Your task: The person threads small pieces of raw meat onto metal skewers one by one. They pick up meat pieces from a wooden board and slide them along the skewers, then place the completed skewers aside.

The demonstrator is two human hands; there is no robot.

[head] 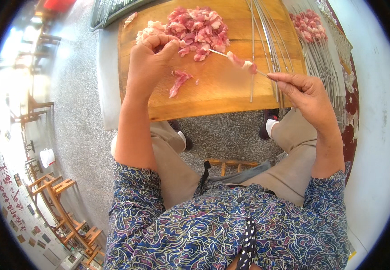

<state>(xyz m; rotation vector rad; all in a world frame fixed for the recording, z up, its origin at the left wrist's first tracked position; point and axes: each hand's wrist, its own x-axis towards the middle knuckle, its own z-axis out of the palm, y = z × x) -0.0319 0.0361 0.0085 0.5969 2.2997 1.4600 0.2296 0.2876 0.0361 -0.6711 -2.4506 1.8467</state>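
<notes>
My right hand (304,96) pinches a thin metal skewer (219,52) near one end, just above the wooden board's right side. A few chunks of raw meat (237,60) are threaded along the skewer, and its free tip points left towards a heap of cut raw meat (198,28). My left hand (151,55) is at the heap's left side, by a pile of pale fatty pieces (151,30). Its thumb and forefinger come together beside a pale bit; whether they grip it is unclear. Below the heap, a loose meat strip (180,82) lies on the wooden board (208,104).
Several bare skewers (272,44) lie across the board's right part. Farther right are loaded skewers (309,27) with meat bunched together. A tray of skewers (114,10) stands at the upper left. Wooden stools (60,187) line the left, and a white wall (373,101) is on the right.
</notes>
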